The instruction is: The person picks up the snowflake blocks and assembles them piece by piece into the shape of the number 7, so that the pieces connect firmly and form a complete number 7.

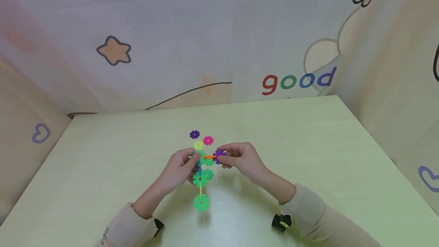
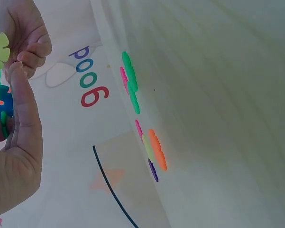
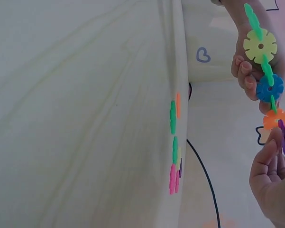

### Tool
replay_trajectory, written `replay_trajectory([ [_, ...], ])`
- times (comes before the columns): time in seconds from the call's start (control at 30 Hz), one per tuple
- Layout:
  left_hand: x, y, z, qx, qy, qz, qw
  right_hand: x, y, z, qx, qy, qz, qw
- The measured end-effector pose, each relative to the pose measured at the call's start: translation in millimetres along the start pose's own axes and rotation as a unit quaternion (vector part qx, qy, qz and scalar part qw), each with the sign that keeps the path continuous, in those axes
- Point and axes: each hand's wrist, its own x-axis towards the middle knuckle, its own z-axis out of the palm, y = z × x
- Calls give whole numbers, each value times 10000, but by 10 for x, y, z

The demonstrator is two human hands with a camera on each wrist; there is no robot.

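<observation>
Above the table hangs a chain of slotted plastic flower discs, joined edge to edge: green (image 1: pixel 201 203), yellow (image 3: pixel 260 46), green, blue (image 3: pixel 269 88), green and orange (image 3: pixel 277 119). My left hand (image 1: pixel 180 168) grips the chain near its blue disc, thumb over the upper green disc (image 1: pixel 200 156). My right hand (image 1: pixel 245 159) pinches a purple disc (image 1: pixel 219 156) between thumb and fingers. That purple disc meets the orange one's edge; whether their slots are fully engaged I cannot tell. In the left wrist view, part of the chain is cut off by the frame edge.
Several loose discs lie on the table (image 1: pixel 103 163) beyond the hands: purple (image 1: pixel 194 134), pink (image 1: pixel 208 140), yellow (image 1: pixel 198 145), green (image 3: pixel 173 117) and orange (image 2: pixel 158 149). A printed cloth (image 1: pixel 192 41) stands behind the table. Dark wrist devices (image 1: pixel 281 222) sit under both sleeves.
</observation>
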Motion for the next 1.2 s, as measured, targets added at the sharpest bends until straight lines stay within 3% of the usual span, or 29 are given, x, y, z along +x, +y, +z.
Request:
replay_trajectory([
  [0.23, 5, -26, -56, -126, 21, -60, 9999, 42, 16, -104, 6, 71, 160, 9998],
  [0.5, -24, -16, -125, -397, -19, -60, 9992, 179, 61, -200, -472, -34, 616, 9970],
  [0.73, -41, -26, -189, -422, 98, -156, 9989, 310, 122, -229, -886, -10, 969, 9913],
  [1.2, -70, -32, -356, -441, 176, -136, 9988, 549, 283, -213, -2098, -332, 1038, 9717],
])
